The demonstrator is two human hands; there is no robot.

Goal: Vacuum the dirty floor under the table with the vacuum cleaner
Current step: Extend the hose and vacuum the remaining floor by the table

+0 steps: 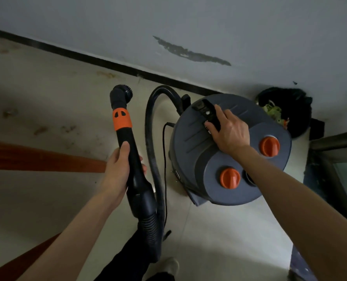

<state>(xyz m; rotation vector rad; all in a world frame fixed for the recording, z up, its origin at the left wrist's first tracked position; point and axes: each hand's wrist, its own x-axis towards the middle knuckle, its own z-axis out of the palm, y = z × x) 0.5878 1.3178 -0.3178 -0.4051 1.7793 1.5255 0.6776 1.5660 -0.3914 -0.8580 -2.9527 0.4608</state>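
Left hand: the left hand (118, 171) is wrapping its fingers round the black wand (128, 142) of the vacuum, thumb lying along the top, brush nozzle (121, 93) pointing toward the wall.
Right hand: the right hand (228, 131) is curling over the black carry handle (208, 112) on the lid, gripping it.
Vacuum cleaner: the grey drum (225, 157) is standing on the floor (46, 98) near the black skirting (107, 64), just beside a bin (286, 110).
Hose: the hose (154, 159) is looping between wand and drum.
Floor: stains are showing on it at left.

Grey canister vacuum cleaner (219, 159) beside wall
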